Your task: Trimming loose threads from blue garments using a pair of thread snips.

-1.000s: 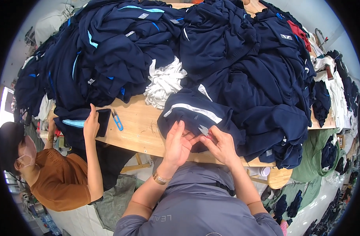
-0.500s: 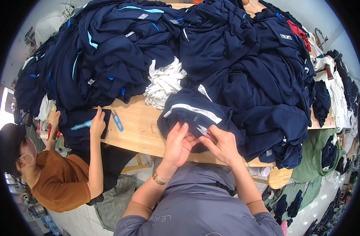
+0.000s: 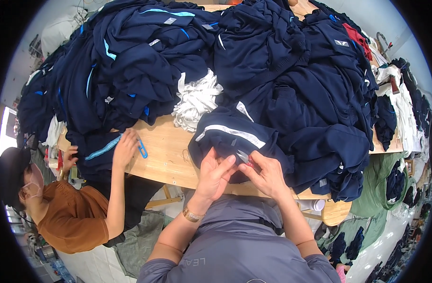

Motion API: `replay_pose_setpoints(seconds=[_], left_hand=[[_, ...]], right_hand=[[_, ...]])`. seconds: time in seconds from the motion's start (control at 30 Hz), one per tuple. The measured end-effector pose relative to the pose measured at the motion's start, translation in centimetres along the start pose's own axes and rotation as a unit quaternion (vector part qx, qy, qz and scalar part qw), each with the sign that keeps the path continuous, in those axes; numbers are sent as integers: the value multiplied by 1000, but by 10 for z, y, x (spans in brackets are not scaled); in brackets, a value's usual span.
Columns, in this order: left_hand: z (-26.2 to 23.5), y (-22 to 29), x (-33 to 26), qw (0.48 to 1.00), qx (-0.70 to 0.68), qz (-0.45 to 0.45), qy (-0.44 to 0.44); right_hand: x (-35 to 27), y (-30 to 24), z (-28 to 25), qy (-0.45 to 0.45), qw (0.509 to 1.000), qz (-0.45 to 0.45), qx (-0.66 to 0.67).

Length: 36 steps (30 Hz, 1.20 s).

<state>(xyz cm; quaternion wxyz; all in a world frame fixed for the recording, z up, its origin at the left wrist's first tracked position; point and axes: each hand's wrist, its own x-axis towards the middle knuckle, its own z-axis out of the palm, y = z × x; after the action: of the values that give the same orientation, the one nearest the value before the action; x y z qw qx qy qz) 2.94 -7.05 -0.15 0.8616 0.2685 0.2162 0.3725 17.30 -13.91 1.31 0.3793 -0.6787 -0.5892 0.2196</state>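
Note:
My right hand grips a pair of thread snips, red at the handle, with the pale blades pointing up and left. Close to the blades, my left hand is closed at the near edge of a navy garment, thumb pressed toward the fingers. Its fingertips are partly hidden, but the cloth appears pinched there. A white strip runs across this garment, just beyond both hands.
Navy garments are heaped over the wooden table. A bundle of white strips lies past my left hand. At left, a co-worker's hand reaches by blue snips. A stool stands below the table at right.
My left thumb has swung right and down toward the snips. My right hand has hardly moved. The co-worker's hand has come over to the blue snips, away from the cloth.

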Motion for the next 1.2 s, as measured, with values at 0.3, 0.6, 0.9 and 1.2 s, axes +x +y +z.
replay_pose_setpoints(seconds=[0.3, 0.6, 0.9, 1.2], left_hand=[[-6, 1, 0, 1000, 15, -12, -10], [1, 3, 1, 1000, 0, -2, -1], [-8, -10, 0, 999, 3, 29, 20], [1, -9, -2, 997, 51, 40, 45]], right_hand=[[-1, 0, -2, 8, 999, -25, -33], [-3, 9, -1, 7, 997, 18, 78], [-2, 2, -1, 12, 1000, -9, -18], [-1, 0, -2, 0, 1000, -9, -8]])
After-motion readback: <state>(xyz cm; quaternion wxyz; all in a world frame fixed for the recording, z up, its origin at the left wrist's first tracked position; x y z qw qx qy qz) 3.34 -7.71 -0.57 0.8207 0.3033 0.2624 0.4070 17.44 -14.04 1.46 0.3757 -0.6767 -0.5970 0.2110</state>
